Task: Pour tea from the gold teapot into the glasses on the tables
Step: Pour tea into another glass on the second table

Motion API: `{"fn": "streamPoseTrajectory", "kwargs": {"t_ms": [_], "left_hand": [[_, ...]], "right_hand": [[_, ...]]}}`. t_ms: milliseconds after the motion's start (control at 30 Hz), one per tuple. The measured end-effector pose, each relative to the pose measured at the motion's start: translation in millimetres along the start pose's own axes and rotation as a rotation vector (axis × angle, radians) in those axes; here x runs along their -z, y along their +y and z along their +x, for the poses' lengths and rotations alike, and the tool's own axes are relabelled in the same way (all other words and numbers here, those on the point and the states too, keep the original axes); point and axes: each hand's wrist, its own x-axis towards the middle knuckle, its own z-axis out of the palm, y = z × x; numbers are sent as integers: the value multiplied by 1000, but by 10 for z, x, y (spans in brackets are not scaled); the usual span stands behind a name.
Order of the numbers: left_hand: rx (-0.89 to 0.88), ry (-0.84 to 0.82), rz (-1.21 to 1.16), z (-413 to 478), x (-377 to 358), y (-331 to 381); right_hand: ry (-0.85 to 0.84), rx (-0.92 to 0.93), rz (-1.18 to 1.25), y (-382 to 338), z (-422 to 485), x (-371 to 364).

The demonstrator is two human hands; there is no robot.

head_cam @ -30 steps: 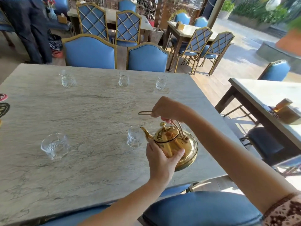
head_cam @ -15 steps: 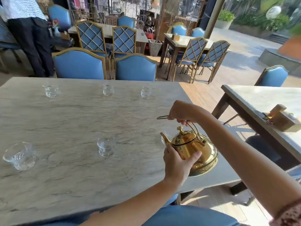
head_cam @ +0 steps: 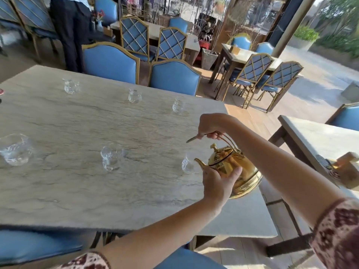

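The gold teapot (head_cam: 236, 168) hangs over the right part of the marble table (head_cam: 77, 181), tilted with its spout toward a small clear glass (head_cam: 188, 164) just left of it. My right hand (head_cam: 210, 126) grips the teapot's handle from above. My left hand (head_cam: 218, 182) cups the pot's near side. Two more glasses stand in the near row, a middle glass (head_cam: 110, 158) and a left glass (head_cam: 15, 149). Three far glasses line the far side: far left glass (head_cam: 71, 86), far middle glass (head_cam: 134, 96), far right glass (head_cam: 178, 105).
Blue chairs (head_cam: 110, 64) stand along the table's far edge, and blue seats (head_cam: 29, 245) sit below its near edge. A second table (head_cam: 318, 138) with a wooden holder (head_cam: 347, 171) is at the right. A person in dark trousers (head_cam: 71, 32) stands at the back left.
The teapot, held in both hands, has shifted right along the near row, from the middle glass to the right glass. My view has swung with it.
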Motion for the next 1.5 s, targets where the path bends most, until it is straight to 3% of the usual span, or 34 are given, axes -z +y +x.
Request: {"fn": "streamPoseTrajectory", "kwargs": {"t_ms": [767, 1500], "left_hand": [[59, 21, -111, 334, -143, -9], [81, -8, -134, 318, -220, -26]], "right_hand": [[-59, 48, -308, -192, 178, 79], [-84, 33, -363, -194, 66, 42]]}}
